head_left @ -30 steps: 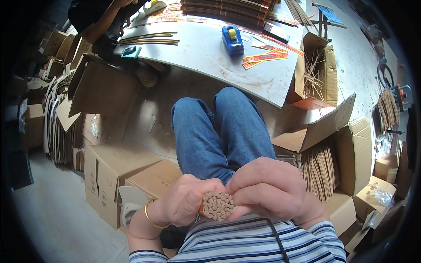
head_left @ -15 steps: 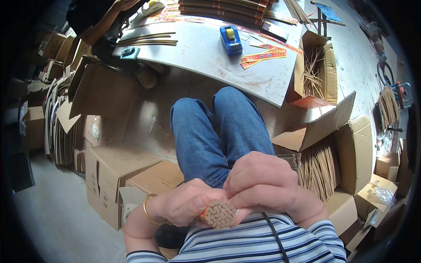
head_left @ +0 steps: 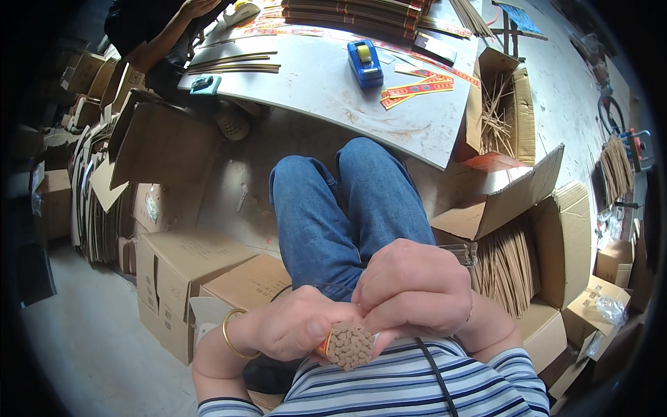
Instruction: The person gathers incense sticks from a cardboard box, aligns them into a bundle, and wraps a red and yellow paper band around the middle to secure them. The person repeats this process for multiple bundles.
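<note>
In my lap, end-on, is a bundle of thin brown incense sticks (head_left: 351, 345) with a red and yellow paper band partly showing at its side. My left hand (head_left: 295, 326), a gold bangle on its wrist, is closed around the bundle with the thumb lying along it. My right hand (head_left: 415, 288) is closed against the bundle's other side, fingers curled at a pale edge of the band. What exactly those fingertips pinch is hidden. The rest of the bundle's length cannot be seen.
Ahead stands a white table (head_left: 313, 83) with a blue tape dispenser (head_left: 365, 64), red paper strips (head_left: 420, 90) and stacked bundles (head_left: 354, 14). A co-worker's arm (head_left: 163, 42) is at the far left. Open cartons of sticks (head_left: 507, 271) stand right, closed cartons (head_left: 187, 267) left.
Both hands keep their hold on the bundle. Its visible end has shifted slightly downward, and the left wrist has dipped a little.
</note>
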Motion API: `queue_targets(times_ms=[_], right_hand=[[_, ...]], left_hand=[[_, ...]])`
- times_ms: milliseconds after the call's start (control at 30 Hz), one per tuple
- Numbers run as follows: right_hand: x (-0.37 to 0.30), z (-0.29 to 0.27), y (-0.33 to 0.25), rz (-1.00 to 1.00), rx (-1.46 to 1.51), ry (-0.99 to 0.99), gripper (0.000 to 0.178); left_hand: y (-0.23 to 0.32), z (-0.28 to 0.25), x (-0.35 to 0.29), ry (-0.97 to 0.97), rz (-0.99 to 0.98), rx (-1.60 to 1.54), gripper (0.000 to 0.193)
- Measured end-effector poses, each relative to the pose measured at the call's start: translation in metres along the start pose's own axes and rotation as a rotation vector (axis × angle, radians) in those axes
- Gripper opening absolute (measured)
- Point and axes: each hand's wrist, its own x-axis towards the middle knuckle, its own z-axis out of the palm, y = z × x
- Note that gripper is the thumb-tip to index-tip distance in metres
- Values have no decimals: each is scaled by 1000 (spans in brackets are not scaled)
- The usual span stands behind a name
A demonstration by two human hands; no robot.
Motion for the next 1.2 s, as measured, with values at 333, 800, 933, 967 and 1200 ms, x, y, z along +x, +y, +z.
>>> queue_targets(times_ms=[333,800,933,967,1200], right_hand=[[0,-3,4,-82,-51,-50,26],[-1,-6,12,32,-188,-25,95],[-6,-19,7,246,-46,-31,90],[-14,-22,9,333,71,-36,88],[-13,-38,-27,456,195,-64,65]], left_hand=[[-18,-1,-1,-170,-19,-210,73],[-22,-3,2,-353,-189,-466,55],[-14,10,8,-16,18,-221,51],[-7,10,10,40,-4,-172,49],[-7,31,24,418,54,47,50]])
